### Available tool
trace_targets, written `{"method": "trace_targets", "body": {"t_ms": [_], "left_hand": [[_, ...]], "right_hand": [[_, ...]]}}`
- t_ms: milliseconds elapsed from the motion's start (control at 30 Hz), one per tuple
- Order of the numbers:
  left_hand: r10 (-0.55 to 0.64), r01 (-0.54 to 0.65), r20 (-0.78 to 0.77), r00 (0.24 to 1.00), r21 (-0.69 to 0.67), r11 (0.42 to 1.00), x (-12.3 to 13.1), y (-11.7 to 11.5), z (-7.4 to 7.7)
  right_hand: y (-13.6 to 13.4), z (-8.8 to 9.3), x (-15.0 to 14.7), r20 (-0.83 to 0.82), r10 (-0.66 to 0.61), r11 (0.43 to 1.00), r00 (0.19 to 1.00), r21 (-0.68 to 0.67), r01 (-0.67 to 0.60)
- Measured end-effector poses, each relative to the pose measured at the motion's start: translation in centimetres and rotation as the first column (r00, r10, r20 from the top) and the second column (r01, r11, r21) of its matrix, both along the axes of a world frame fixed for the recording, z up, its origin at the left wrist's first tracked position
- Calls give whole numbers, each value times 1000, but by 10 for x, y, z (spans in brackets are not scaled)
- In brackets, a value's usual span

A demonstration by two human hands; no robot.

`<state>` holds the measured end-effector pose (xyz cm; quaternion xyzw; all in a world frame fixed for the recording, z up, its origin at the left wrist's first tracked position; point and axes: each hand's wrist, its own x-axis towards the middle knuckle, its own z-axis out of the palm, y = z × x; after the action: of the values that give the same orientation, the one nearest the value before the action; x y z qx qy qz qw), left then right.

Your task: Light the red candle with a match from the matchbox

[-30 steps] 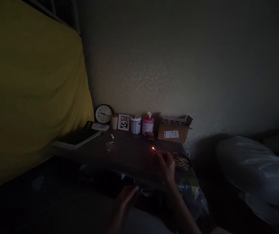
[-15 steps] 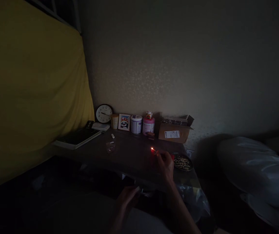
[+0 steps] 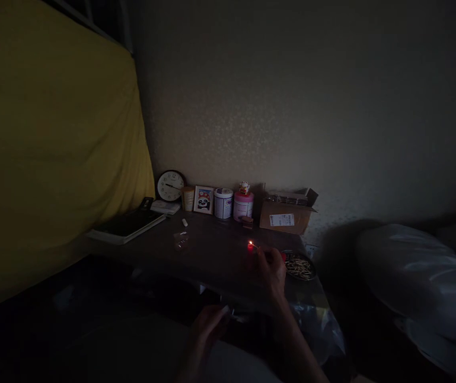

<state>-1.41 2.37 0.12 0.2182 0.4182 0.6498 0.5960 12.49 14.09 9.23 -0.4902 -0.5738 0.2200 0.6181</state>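
Note:
My right hand (image 3: pixel 272 267) pinches a thin matchstick (image 3: pixel 254 246) over the table. A small flame burns at the stick's tip, right at the top of a short red candle (image 3: pixel 250 247) that glows from within. Just right of that hand lies a round dark dish with many loose matchsticks (image 3: pixel 300 267); a red item by the fingers is partly covered. My left hand (image 3: pixel 211 319) is low in front of the table edge, fingers curled. Something small and pale shows at its fingertips, too dark to name.
Along the wall stand a round clock (image 3: pixel 171 185), a panda picture frame (image 3: pixel 203 200), a white tub (image 3: pixel 223 204), a pink tub (image 3: pixel 243 206) with a figurine, and an open cardboard box (image 3: pixel 285 214). A large book (image 3: pixel 126 227) lies left. A plastic-covered heap (image 3: pixel 419 276) is right.
The flame at the matchstick's tip looks slightly bigger, and the red candle beneath it now shows more brightly. Both hands have stayed almost where they were.

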Motion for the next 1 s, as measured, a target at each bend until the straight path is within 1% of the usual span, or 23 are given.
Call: {"method": "trace_targets", "body": {"t_ms": [167,267,433,567,667,833,900,1000], "left_hand": [[8,-8,9,1000,18,1000,0,-6,6],[-10,10,7,1000,33,999,0,-8,8],[7,-7,7,1000,1,1000,1,-5,6],[3,-3,27,1000,24,1000,1,-4,4],[-6,6,31,1000,11,1000,0,-4,4],[5,-5,-14,1000,-12,1000,1,-5,9],[6,-6,-21,1000,-1,1000,2,-6,11],[19,-19,-21,1000,15,1000,2,-6,9]], "right_hand": [[0,1,0,1,-2,1000,1000,-3,2],[-2,3,0,4,-6,1000,1000,-1,6],[-3,6,-1,15,-7,1000,1000,-16,7],[-2,4,-1,19,-3,1000,1000,-19,4],[-1,2,0,20,-5,1000,1000,-11,5],[0,1,0,22,-8,1000,1000,1,8],[0,0,0,20,-5,1000,1000,2,5],[1,-1,0,17,3,1000,1000,2,-3]]}}
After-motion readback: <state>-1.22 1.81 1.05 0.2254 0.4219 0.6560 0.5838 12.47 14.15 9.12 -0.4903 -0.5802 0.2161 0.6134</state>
